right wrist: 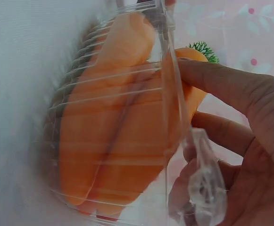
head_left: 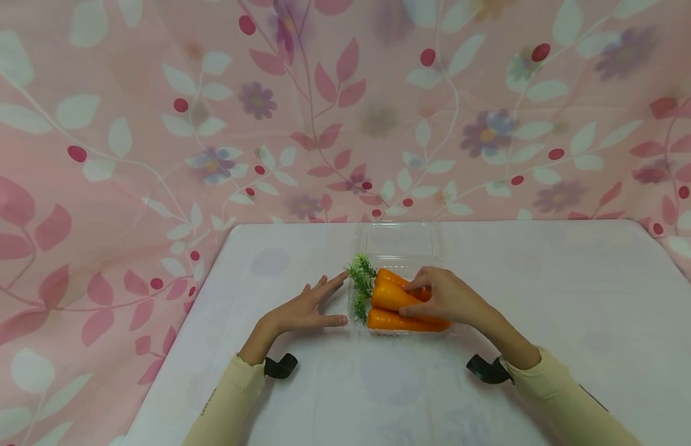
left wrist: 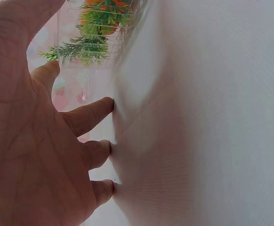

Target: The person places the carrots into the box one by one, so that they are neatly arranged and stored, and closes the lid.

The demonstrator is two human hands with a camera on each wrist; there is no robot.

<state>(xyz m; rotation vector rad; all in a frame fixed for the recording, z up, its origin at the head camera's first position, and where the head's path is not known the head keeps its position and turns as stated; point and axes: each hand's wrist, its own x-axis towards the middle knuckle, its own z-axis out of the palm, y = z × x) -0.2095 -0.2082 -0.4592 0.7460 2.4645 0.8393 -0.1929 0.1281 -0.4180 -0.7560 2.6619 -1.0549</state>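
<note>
Three orange carrots with green leafy tops lie in a clear plastic clamshell box. The front carrot and the back carrot lie low in it; the middle carrot rests higher, on top. My right hand pinches that middle carrot between thumb and fingers from the right side. My left hand has its fingers spread beside the box's left end, near the leaves. In the left wrist view the fingertips rest on the table, and the thumb's end is cut off.
The box's clear lid lies opened out behind it, towards the back edge of the white-covered table. A clear latch tab sticks out near my right palm. A pink floral curtain hangs behind the table.
</note>
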